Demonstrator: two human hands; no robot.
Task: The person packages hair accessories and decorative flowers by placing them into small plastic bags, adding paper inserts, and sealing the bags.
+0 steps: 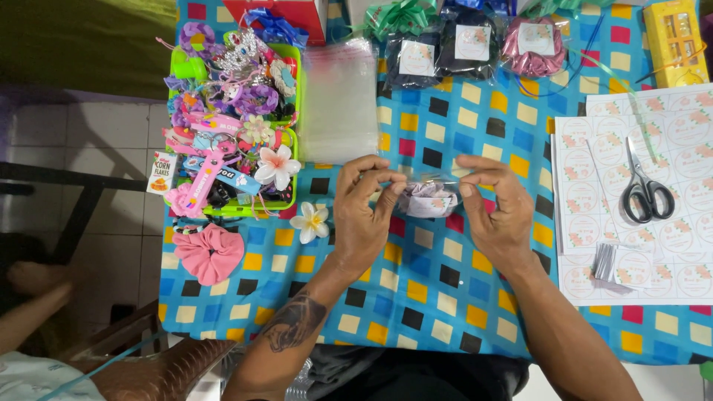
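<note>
A small clear plastic bag (429, 199) with a pale scrunchie inside lies on the blue checked tablecloth (416, 289). My left hand (362, 215) pinches the bag's left top edge with its fingertips. My right hand (496, 212) pinches the right top edge. Both hands hold the bag's mouth stretched between them near the middle of the table.
A green tray (291, 194) of hair accessories stands at the left, a pink scrunchie (210, 253) and a white flower clip (311, 221) beside it. Clear bags (339, 100) lie behind. Sticker sheets (639, 223) with black scissors (645, 193) lie at the right. Packed bags with bows (464, 44) line the back.
</note>
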